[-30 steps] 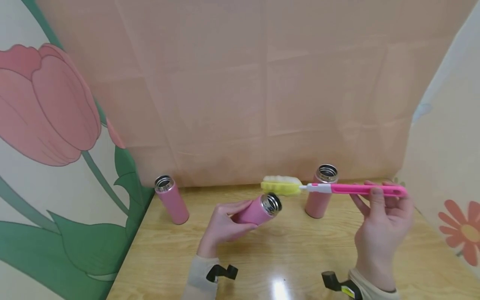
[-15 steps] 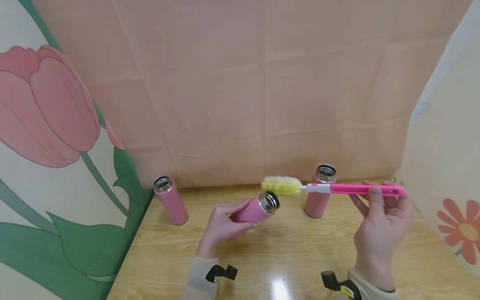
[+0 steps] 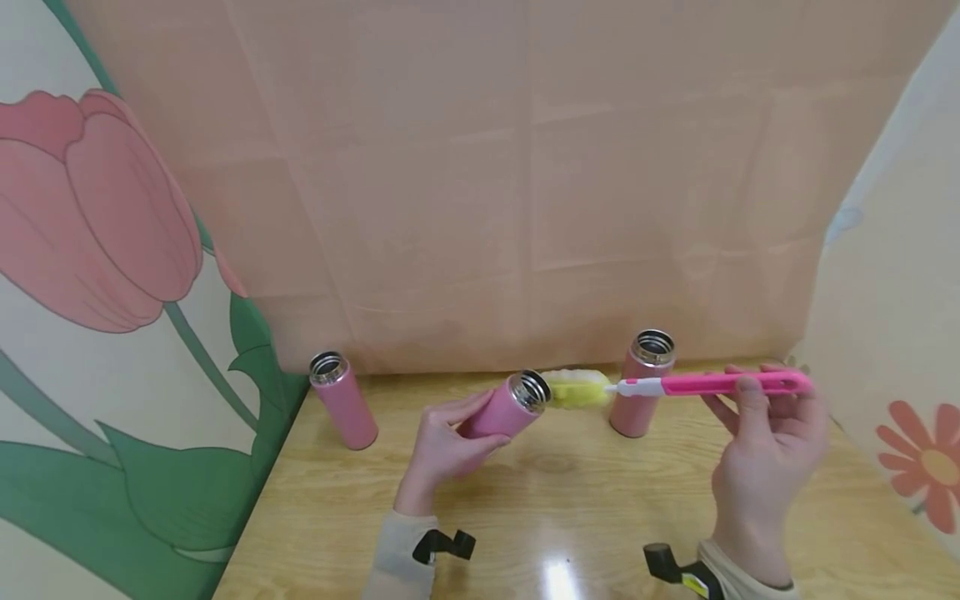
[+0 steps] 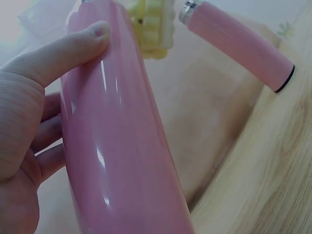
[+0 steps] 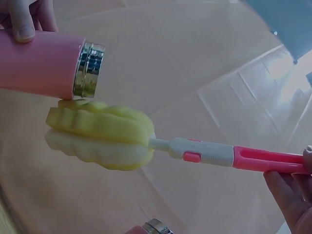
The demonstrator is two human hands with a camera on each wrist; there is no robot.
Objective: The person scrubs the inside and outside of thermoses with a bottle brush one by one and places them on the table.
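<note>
A pink flask [image 3: 498, 417] with a bare steel neck is gripped by my left hand [image 3: 441, 450], tilted with its mouth up and to the right. In the left wrist view the thumb lies along the flask [image 4: 122, 136] and the other fingers go behind it. My right hand [image 3: 768, 458] holds a bottle brush by the end of its pink handle [image 3: 697, 384], level in the air. The brush's yellow and white sponge head [image 3: 583, 392] overlaps the flask's rim in the head view. In the right wrist view the sponge [image 5: 102, 134] sits outside the mouth, just by the steel neck [image 5: 88, 70].
Two more pink flasks stand uncapped on the wooden table [image 3: 540, 517], one at the back left [image 3: 348, 408] and one at the back right [image 3: 636, 404]. A peach-coloured sheet [image 3: 420, 183] hangs behind. The right flask is partly behind the brush.
The sponge head has dropped a little and shifted right. The flask in my left hand has moved slightly up and left, its mouth turned more upward. Both standing flasks stay put.
</note>
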